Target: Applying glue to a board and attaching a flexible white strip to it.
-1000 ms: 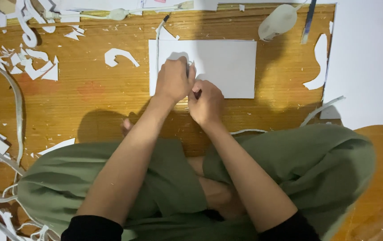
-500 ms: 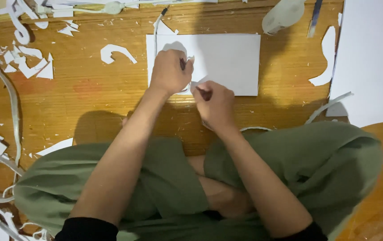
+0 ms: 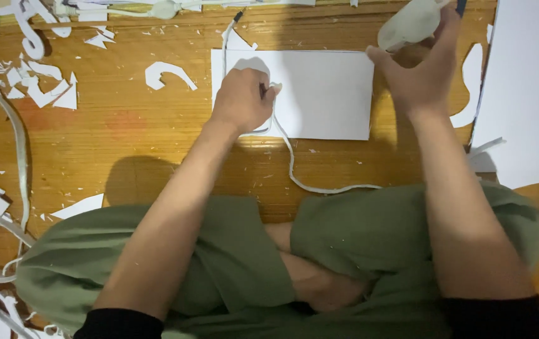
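Head view is showing the left hand [image 3: 241,100] curling into a closed grip, pinching one end of a thin white strip [image 3: 294,169] against the white sheet [image 3: 326,94]; a small dark thing is peeking between its fingers, too hidden to identify. From that hand the strip is trailing down toward six o'clock, then bending toward three o'clock, ending near the green-clad knees [image 3: 345,238], so its long run is lying roughly left to right along the lower edge of the bare wooden floor [image 3: 156,144]. The right hand [image 3: 423,75] is lying up at one o'clock, fingers wrapping around a pale translucent bottle-like object [image 3: 411,22]; the grip is closing on it, though the object's top is being cut off by the picture's edge and its kind is hard to make out. The white sheet is lying flat between the hands, long side running nine to three o'clock. White paper scraps [image 3: 43,88] are littering the floor at ten o'clock, and a larger white board [image 3: 527,88] is lying at three o'clock.
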